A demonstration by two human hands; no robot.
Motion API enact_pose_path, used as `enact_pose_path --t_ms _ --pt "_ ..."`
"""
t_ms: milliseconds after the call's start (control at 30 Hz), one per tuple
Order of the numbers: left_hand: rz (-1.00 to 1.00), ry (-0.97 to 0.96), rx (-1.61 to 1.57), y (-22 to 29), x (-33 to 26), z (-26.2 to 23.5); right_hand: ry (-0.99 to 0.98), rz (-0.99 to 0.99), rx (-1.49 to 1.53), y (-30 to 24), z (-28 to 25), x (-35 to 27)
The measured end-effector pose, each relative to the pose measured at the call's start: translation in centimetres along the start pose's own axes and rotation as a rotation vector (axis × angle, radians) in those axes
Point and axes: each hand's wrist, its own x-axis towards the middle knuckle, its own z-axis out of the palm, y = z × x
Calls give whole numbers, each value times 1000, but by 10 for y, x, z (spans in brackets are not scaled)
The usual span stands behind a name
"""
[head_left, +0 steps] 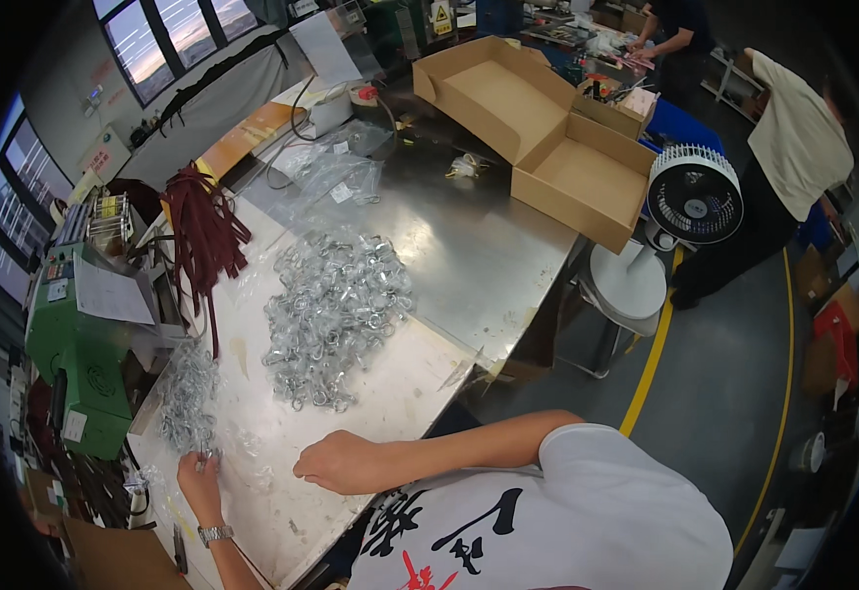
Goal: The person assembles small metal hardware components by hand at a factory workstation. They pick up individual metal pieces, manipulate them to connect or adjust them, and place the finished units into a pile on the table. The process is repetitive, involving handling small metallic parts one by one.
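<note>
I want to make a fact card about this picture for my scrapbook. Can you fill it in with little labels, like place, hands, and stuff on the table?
Place: workshop with a long metal table
Left hand: touching a small heap of bagged metal parts
Right hand: loosely closed, resting on the table
Middle of table: big pile of bagged metal parts
Far end: open cardboard box
Left side: green machine, dark red straps
On the floor: white fan

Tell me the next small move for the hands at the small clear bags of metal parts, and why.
Probably the left hand should draw one bag clear of the small heap of clear plastic bags of metal parts toward the right hand. The left fingertips already touch the heap's near edge, while the right hand rests closed on the steel table, apart from the large pile of bags.
</note>
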Motion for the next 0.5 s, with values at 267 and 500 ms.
enact_pose_path --t_ms 267,500 --pt "-448 250 -336 -55 -17 -6 -101 117 215 -20 -18 4" --pt "-259 327 -414 23 -24 -12 -199 349 518 -11 -35 37"
